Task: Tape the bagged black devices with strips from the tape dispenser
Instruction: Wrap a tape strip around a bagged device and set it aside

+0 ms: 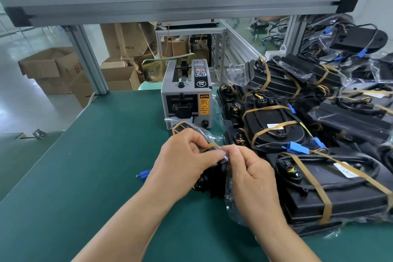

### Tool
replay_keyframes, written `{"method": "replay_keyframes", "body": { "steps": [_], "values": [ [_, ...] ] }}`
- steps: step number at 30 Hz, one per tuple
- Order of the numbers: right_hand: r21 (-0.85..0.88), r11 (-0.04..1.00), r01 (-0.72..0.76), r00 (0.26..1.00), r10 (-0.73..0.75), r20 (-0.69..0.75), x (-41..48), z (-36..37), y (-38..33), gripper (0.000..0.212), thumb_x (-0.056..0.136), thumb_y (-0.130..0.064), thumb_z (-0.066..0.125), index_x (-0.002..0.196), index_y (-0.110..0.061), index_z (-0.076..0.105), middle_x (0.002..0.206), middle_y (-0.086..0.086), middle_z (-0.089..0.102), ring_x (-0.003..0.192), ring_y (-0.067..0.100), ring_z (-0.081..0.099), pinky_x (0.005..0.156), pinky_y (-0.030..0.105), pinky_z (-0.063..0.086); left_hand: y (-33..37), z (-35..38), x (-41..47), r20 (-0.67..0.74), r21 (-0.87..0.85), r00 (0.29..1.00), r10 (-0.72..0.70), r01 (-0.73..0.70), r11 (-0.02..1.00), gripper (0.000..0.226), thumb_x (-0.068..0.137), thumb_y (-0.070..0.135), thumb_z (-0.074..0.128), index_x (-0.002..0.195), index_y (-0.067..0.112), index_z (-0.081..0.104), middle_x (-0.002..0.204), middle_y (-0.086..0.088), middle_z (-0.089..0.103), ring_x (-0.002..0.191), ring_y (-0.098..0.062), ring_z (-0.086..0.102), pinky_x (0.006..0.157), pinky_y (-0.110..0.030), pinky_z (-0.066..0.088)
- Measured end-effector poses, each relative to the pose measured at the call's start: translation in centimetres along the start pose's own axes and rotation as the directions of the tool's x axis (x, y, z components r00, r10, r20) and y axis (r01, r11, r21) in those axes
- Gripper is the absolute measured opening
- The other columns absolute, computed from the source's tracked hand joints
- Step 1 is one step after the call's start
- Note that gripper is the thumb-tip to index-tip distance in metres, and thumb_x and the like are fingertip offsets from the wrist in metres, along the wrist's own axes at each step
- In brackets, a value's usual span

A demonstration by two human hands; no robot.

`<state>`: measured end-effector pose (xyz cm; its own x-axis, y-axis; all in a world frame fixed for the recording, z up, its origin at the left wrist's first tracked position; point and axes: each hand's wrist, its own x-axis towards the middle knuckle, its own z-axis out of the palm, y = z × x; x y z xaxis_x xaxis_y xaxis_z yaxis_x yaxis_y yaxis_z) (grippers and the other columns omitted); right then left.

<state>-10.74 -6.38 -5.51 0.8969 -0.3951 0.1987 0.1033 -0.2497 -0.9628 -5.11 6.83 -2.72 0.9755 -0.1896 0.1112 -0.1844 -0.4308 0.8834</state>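
Because both hands covered it, the bagged black device (pixel 215 173) showed only a dark ribbed edge and a crinkled fold of clear film between them, so its full outline could not be made out. It lay on the green bench (pixel 85 176) at 6 o'clock from the tape dispenser (pixel 187 100), close to its front. The left hand (pixel 187 159) had its grip clenched round the device's far end, thumb on a tan tape strip (pixel 209 146) that crossed the bag. The right hand (pixel 251 176) pinched the bag film in its grip at the strip's end; whether its fingertips also held the strip could not be determined.

The dispenser was a grey box-shaped unit with a black outlet block and a yellow caution label whose small print was unreadable. At 3 o'clock from the hands, a pile of taped devices (pixel 276 130) lay stacked: flat black plastic housings in glossy wrinkled bags, bound with tan bands, with blue plugs and coloured wires. The pile was cut off by the right edge of the view. At 9 o'clock from the left wrist, a blue connector (pixel 143 174) lay partly hidden behind the forearm.
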Motion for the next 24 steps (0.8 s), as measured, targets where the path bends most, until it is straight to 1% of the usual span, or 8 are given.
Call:
{"method": "replay_keyframes", "body": {
  "steps": [3, 6, 12, 15, 17, 19, 21, 24],
  "values": [
    [0.004, 1.0, -0.013, 1.0, 0.013, 0.001, 0.0, 0.0, -0.1, 0.03, 0.102, -0.026, 0.051, 0.084, -0.03, 0.074, 0.071, -0.01, 0.071, 0.066, 0.006, 0.062, 0.06, 0.02, 0.047, 0.0, -0.6, 0.0, 0.054, 0.003, 0.998, 0.014, -0.015, 1.0, 0.043, 0.054, 0.057, 0.08, 0.08, 0.028, 0.06, 0.049, 0.016, 0.043, 0.043, -0.002, 0.038, 0.046, -0.015, 0.036],
    [-0.01, 1.0, -0.013, 1.0, 0.013, 0.006, 0.0, -0.1, -0.2, 0.032, 0.103, -0.027, 0.049, 0.083, -0.029, 0.075, 0.071, -0.007, 0.071, 0.065, 0.006, 0.061, 0.059, 0.02, 0.046, -0.1, -1.4, 0.5, 0.127, 0.005, 0.992, 0.015, -0.016, 1.0, 0.026, 0.07, 0.033, 0.085, 0.084, 0.026, 0.063, 0.053, 0.013, 0.046, 0.049, -0.007, 0.041, 0.056, -0.026, 0.041],
    [-0.017, 1.0, -0.008, 1.0, 0.009, 0.024, -0.1, -0.2, -0.6, 0.025, 0.096, -0.037, 0.055, 0.082, -0.029, 0.074, 0.055, -0.012, 0.06, 0.052, 0.002, 0.05, 0.052, 0.013, 0.04, -0.4, -1.7, 0.6, 0.15, -0.006, 0.988, 0.04, -0.04, 0.999, 0.013, 0.082, 0.021, 0.077, 0.084, 0.026, 0.065, 0.051, 0.015, 0.048, 0.047, -0.003, 0.042, 0.052, -0.015, 0.038],
    [-0.047, 0.998, -0.033, 0.998, 0.035, 0.047, 0.0, -0.4, -1.0, 0.021, 0.085, -0.047, 0.063, 0.081, -0.029, 0.072, 0.07, -0.013, 0.07, 0.063, 0.001, 0.061, 0.057, 0.012, 0.045, -0.7, -1.5, 0.6, 0.12, -0.014, 0.992, 0.032, -0.03, 0.999, 0.01, 0.085, 0.022, 0.073, 0.081, 0.027, 0.066, 0.053, 0.013, 0.052, 0.049, -0.004, 0.045, 0.055, -0.019, 0.04],
    [-0.159, 0.987, -0.03, 0.996, 0.042, 0.076, 0.5, -0.5, -1.3, 0.02, 0.081, -0.049, 0.065, 0.086, -0.031, 0.071, 0.078, -0.015, 0.072, 0.073, 0.0, 0.064, 0.065, 0.017, 0.049, -0.7, -1.5, 0.4, 0.106, -0.016, 0.994, 0.027, -0.026, 1.0, 0.01, 0.087, 0.023, 0.071, 0.08, 0.028, 0.067, 0.055, 0.011, 0.054, 0.05, -0.004, 0.045, 0.057, -0.023, 0.041],
    [-0.305, 0.952, 0.023, 0.993, 0.014, 0.12, 1.6, -0.5, -2.1, 0.027, 0.082, -0.047, 0.068, 0.104, -0.031, 0.07, 0.096, -0.016, 0.072, 0.092, -0.004, 0.064, 0.083, 0.023, 0.052, -0.7, -1.3, 0.2, 0.094, -0.026, 0.995, 0.024, -0.022, 0.999, 0.012, 0.089, 0.022, 0.069, 0.08, 0.029, 0.066, 0.053, 0.013, 0.052, 0.048, -0.003, 0.044, 0.055, -0.023, 0.04],
    [-0.422, 0.9, 0.112, 0.979, -0.028, 0.201, 3.3, -0.3, -3.2, 0.041, 0.085, -0.044, 0.069, 0.122, -0.027, 0.065, 0.117, -0.013, 0.068, 0.111, 0.004, 0.062, 0.099, 0.03, 0.05, -0.7, -1.2, 0.0, 0.083, -0.047, 0.996, 0.014, -0.01, 0.999, 0.014, 0.09, 0.02, 0.066, 0.08, 0.03, 0.067, 0.051, 0.014, 0.051, 0.046, -0.004, 0.041, 0.051, -0.021, 0.037],
    [-0.5, 0.847, 0.18, 0.924, 0.028, 0.381, 6.2, 0.7, -4.8, 0.047, 0.088, -0.037, 0.068, 0.131, -0.02, 0.061, 0.129, -0.005, 0.065, 0.121, 0.011, 0.059, 0.106, 0.034, 0.046, -0.5, -1.2, 0.0, 0.074, -0.124, 0.996, -0.045, 0.054, 0.991, 0.022, 0.092, 0.015, 0.059, 0.08, 0.027, 0.071, 0.052, 0.011, 0.054, 0.046, -0.006, 0.042, 0.048, -0.018, 0.037]
  ]
}}
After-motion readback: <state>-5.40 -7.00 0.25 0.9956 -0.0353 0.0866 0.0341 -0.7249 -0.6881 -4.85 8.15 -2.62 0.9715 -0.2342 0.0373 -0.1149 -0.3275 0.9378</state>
